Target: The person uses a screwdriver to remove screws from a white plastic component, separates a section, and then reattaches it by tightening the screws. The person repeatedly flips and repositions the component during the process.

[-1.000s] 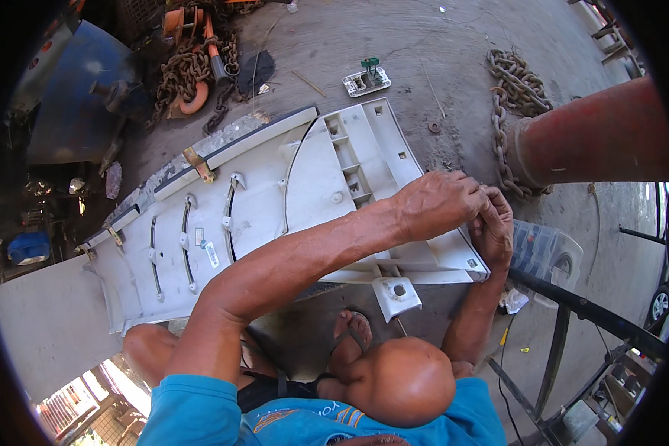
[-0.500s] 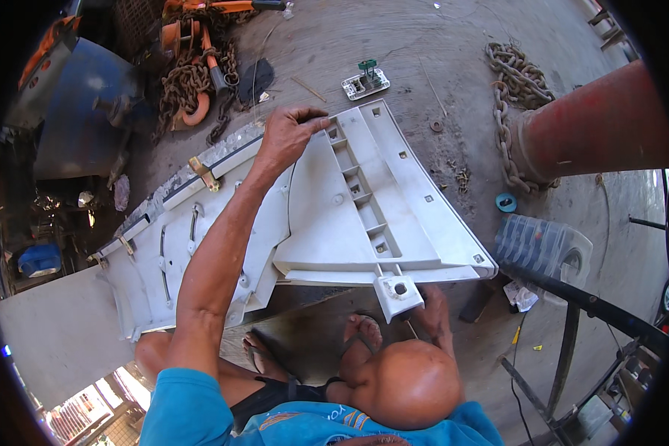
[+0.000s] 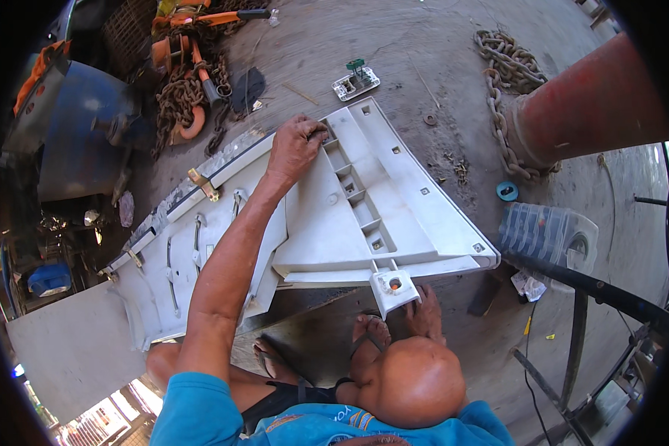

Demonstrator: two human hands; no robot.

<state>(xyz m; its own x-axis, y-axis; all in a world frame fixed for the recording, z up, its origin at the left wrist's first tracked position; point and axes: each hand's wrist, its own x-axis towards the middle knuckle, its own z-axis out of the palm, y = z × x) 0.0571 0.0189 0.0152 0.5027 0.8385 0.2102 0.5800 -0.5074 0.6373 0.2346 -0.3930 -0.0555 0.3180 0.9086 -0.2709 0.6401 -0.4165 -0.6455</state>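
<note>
A large white ribbed plastic panel (image 3: 312, 230) lies across in front of me, its underside with recesses facing up. My left hand (image 3: 297, 145) rests at its far edge, its closed fingers curled at the end of the row of recesses. At the near edge a square bracket (image 3: 391, 294) juts toward me, and something orange shows in its round hole. My right hand (image 3: 426, 312) is just right of this bracket, fingers stretched up toward the panel's edge. The fingertips are partly hidden there.
Beyond the panel is a small white part with a green piece (image 3: 357, 80). Orange-handled chain tackle (image 3: 193, 82) lies far left, a heavy chain (image 3: 509, 63) beside a red post (image 3: 587, 104) far right. A clear organizer box (image 3: 550, 234) and black metal frame (image 3: 595, 297) stand right.
My left fingers have curled in more at the recess. My right hand has moved up beside the bracket, and orange now shows in the bracket's hole. The view has shifted slightly.
</note>
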